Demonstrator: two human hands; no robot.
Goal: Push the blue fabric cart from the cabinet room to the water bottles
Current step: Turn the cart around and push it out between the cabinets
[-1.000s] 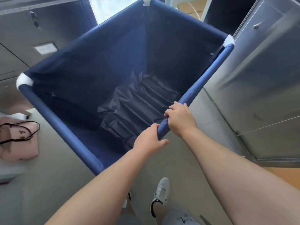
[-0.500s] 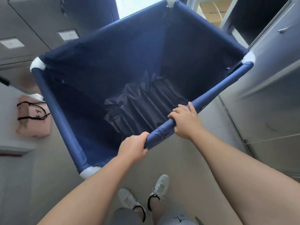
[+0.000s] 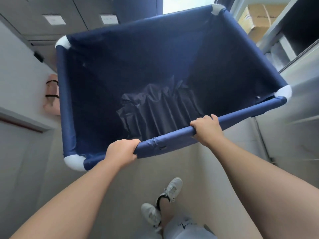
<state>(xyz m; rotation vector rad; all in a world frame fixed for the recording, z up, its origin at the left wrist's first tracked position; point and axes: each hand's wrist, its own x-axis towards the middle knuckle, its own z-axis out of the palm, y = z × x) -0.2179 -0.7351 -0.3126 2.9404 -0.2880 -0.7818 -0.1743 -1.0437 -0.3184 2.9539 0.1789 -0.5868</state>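
Note:
The blue fabric cart (image 3: 169, 138) fills the middle of the view, a deep navy cloth bin on a tube frame with white corner joints. Its inside holds only crumpled dark lining. My left hand (image 3: 121, 152) is wrapped around the near top rail close to the near left corner. My right hand (image 3: 206, 131) grips the same rail further right. No water bottles are in sight.
Grey metal cabinets (image 3: 51, 19) with labels line the left, and more grey cabinet fronts (image 3: 296, 128) stand close on the right. A pink bag (image 3: 51, 99) lies on the floor left of the cart. Cardboard boxes (image 3: 257, 19) sit on a shelf at far right. A bright opening (image 3: 186, 4) lies ahead.
The cart has swung clockwise, so its near rail now runs nearly square to me. My hands have spread further apart on the rail. The pink bag is now mostly hidden behind the cart.

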